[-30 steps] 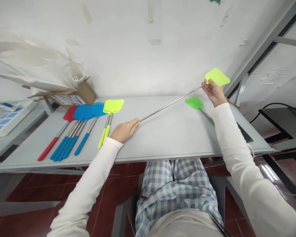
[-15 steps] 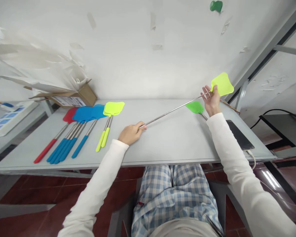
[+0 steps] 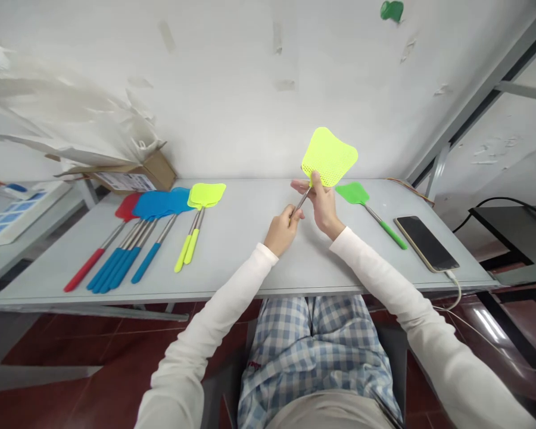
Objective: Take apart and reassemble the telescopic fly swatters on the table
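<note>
A yellow fly swatter point(image 3: 329, 156) is held up over the middle of the table, its metal rod short between my hands. My left hand point(image 3: 282, 231) is wrapped round the handle end, which it hides. At the base of the perforated head, my right hand point(image 3: 324, 205) pinches with the thumb, its other fingers stretched behind the rod. On the table to the right lies a green fly swatter point(image 3: 386, 227). Left of my hands lie yellow fly swatters point(image 3: 205, 195), several blue fly swatters point(image 3: 156, 204) and a red fly swatter point(image 3: 89, 269).
A smartphone point(image 3: 427, 243) with a white cable lies at the table's right end. An opened cardboard box point(image 3: 158, 170) stands at the back left. Behind the grey table point(image 3: 241, 274) rises a white wall point(image 3: 232, 89). A power strip point(image 3: 18, 217) lies far left.
The yellow swatter's long extended rod has been pushed together to a short length. My right hand moved left with the head, and my left hand moved slightly right, so the hands nearly meet.
</note>
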The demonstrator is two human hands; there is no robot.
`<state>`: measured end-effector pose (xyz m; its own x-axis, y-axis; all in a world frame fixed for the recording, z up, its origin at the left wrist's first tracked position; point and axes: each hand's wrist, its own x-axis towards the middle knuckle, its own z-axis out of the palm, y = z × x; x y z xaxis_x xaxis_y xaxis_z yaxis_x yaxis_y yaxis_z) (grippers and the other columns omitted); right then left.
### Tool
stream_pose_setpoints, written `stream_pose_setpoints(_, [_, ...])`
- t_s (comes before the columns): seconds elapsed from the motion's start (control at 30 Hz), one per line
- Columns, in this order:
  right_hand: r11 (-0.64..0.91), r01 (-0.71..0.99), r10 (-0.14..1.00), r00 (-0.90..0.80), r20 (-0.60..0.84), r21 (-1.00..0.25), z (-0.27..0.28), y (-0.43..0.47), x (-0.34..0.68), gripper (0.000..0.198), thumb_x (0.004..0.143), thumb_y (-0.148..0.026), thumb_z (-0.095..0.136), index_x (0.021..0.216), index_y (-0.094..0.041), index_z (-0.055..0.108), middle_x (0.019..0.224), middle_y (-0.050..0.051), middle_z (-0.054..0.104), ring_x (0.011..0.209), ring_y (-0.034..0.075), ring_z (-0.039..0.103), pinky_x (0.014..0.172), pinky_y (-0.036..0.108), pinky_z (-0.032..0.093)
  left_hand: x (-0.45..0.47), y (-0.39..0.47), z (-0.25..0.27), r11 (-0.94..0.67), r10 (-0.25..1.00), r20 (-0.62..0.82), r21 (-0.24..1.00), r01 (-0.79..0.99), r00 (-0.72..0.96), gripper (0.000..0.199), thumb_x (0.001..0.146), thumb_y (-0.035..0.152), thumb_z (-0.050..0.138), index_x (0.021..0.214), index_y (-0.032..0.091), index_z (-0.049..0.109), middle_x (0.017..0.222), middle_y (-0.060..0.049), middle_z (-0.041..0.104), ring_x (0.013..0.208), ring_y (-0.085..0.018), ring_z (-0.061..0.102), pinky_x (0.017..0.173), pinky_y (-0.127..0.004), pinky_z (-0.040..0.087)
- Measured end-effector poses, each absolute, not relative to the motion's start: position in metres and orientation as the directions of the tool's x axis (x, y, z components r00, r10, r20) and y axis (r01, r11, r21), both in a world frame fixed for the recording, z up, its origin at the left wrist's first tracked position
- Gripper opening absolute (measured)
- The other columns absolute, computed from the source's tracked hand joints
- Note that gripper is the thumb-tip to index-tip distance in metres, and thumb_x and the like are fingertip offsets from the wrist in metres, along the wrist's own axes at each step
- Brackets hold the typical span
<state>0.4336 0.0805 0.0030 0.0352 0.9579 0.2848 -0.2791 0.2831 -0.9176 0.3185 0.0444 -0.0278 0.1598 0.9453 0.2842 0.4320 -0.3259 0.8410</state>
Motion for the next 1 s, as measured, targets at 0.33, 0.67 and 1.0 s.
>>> stream_pose_setpoints(0.33, [0.147, 0.16, 0.972, -0.207, 0.112, -0.976, -0.027, 0.063, 0.468, 0.041, 0.093, -0.055, 0.048, 0.09, -0.017, 0.063, 0.083, 0.004, 0.064, 0.079, 0.016, 0.062, 0.072, 0.027, 0.052, 0.341, 0.04, -0.049, -0.201, 0.956, 0.205, 0.979, -0.044, 0.21, 0.055, 0.081, 0.02, 0.061, 0.121, 0.027, 0.022, 0.102, -0.003, 0.061, 0.069, -0.01, 0.061, 0.074, -0.031, 0.053])
stream_pose_setpoints(0.67, [-0.008, 0.838, 1.0, 0.016, 0.011, -0.546, -0.028, 0.069, 0.577, 0.042, 0.1, -0.027, 0.029, 0.098, -0.011, 0.067, 0.074, 0.008, 0.062, 0.079, 0.021, 0.062, 0.079, 0.031, 0.048, 0.309, 0.024, -0.062, -0.287, 0.879, 0.137, 0.917, 0.278, 0.456, 0.014, 0.091, 0.025, 0.045, 0.103, 0.019, 0.05, 0.115, -0.01, 0.061, 0.112, -0.019, 0.061, 0.105, -0.044, 0.046])
stream_pose_setpoints(1.0, [-0.127, 0.991, 0.978, 0.13, 0.163, -0.027, -0.04, 0.047, 0.591, 0.041, 0.094, -0.028, 0.05, 0.128, -0.004, 0.052, 0.122, 0.028, 0.058, 0.116, 0.037, 0.056, 0.09, 0.043, 0.044, 0.303, 0.024, -0.069, -0.397, 0.827, 0.22, 0.88, 0.26, 0.517, 0.016, 0.088, 0.019, 0.044, 0.099, 0.02, 0.057, 0.109, -0.008, 0.058, 0.108, -0.017, 0.06, 0.105, -0.042, 0.048])
